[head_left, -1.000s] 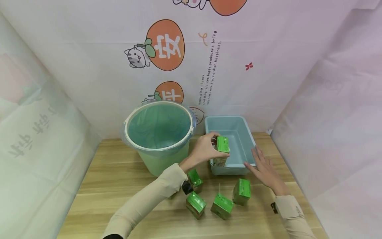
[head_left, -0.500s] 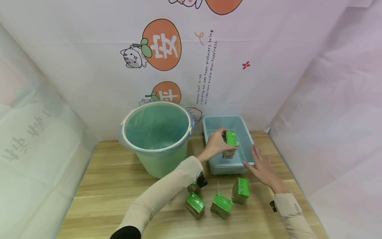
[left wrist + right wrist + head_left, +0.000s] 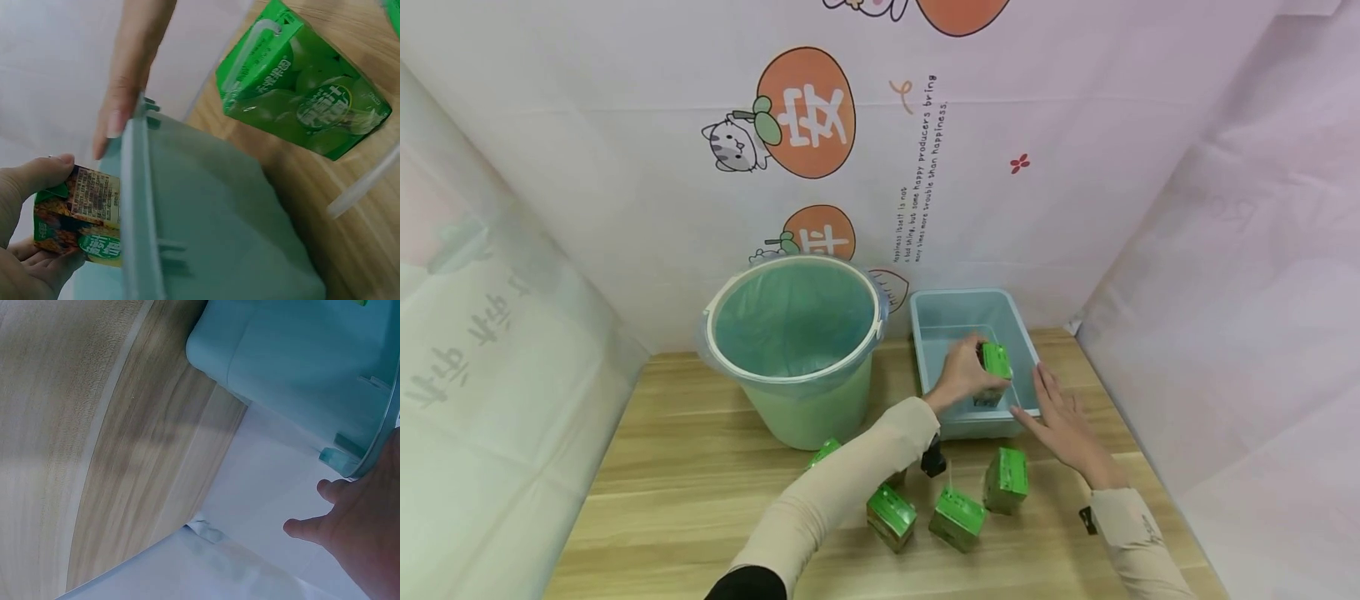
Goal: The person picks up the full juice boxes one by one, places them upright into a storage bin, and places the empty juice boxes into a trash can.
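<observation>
My left hand [image 3: 958, 377] grips a small green-topped juice box [image 3: 996, 360] between thumb and fingers, low inside the light blue plastic basin [image 3: 931, 321]. In the left wrist view the juice box [image 3: 94, 199] shows a brown printed side, partly hidden behind the basin wall [image 3: 206, 206]. Whether its base touches the basin floor cannot be seen. My right hand [image 3: 1070, 429] rests with extended fingers on the basin's right rim near the front corner, holding nothing. In front of the basin stands another juice box [image 3: 1006, 481], with a further juice box [image 3: 957, 518] beside it.
A pale green bucket [image 3: 801, 408] with a clear plastic liner stands left of the basin. More juice boxes sit on the wooden table [image 3: 647, 467], including one juice box [image 3: 891, 517] beside my left sleeve [image 3: 850, 483] and others partly behind it. Fabric walls enclose the table.
My left hand has carried the juice box rightward from the basin's left front edge, then down into the basin. The right hand has stayed on the rim.
</observation>
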